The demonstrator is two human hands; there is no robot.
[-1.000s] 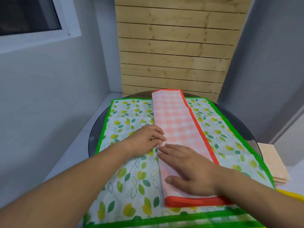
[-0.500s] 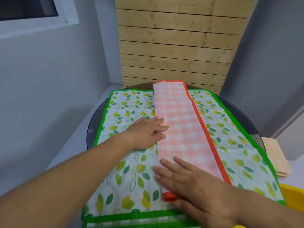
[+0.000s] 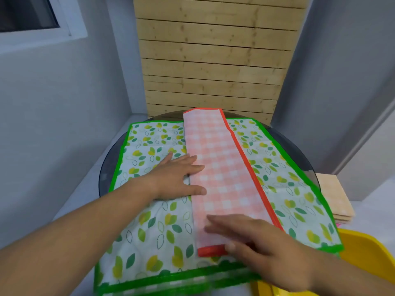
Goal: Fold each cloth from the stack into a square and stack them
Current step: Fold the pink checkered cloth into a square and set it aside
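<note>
A pink checked cloth [image 3: 220, 167] with an orange border lies folded into a long narrow strip, running from the far edge toward me. It rests on a spread leaf-print cloth [image 3: 154, 227] with a green border, on top of the stack. My left hand [image 3: 177, 178] lies flat at the strip's left edge, fingers straight and touching it. My right hand [image 3: 260, 246] presses flat on the strip's near end, fingers straight, covering part of the orange hem.
The cloths cover a round dark glass table [image 3: 299, 150]. A yellow tub [image 3: 367, 259] sits at the near right. Folded peach cloths [image 3: 333, 195] are stacked to the right, beyond the table. A wooden slat panel [image 3: 213, 60] stands behind.
My right hand has slid toward me along the strip to its near end. My left hand has flattened, fingers now reaching onto the strip's left edge.
</note>
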